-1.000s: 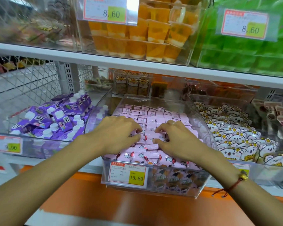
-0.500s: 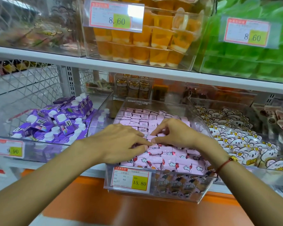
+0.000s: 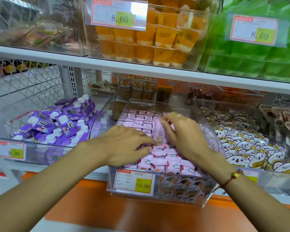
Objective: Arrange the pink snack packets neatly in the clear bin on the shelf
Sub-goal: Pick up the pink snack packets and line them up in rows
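Since a second ago we see the right hand leave the front heap, where both hands lay low and close together on the packets, and rise toward the middle of the clear bin with one packet stood on end; half a second ago its fingertips met the left hand's over the pile, and now the two hands are slightly apart. We read this as one packet being pulled out of the loose front pile and carried toward the tidy rows at the back, so the sorting advances piece by piece, with much of the front still jumbled. The right hand's fingers are curled and blurred with motion; they seem to pinch the upright packet by its top edge, though the exact contact is soft in the frame. The left hand lies flat, fingers stretched nearly straight, pressing down on the pink packets at the front, fingertips just beside the lower end of the raised packet; it grips nothing. The packets all sit inside the bin on the lower shelf, between a bin of purple cartons and a bin of white koala-print bags. The back rows stand in order, the front rows lie tumbled behind the price tag.
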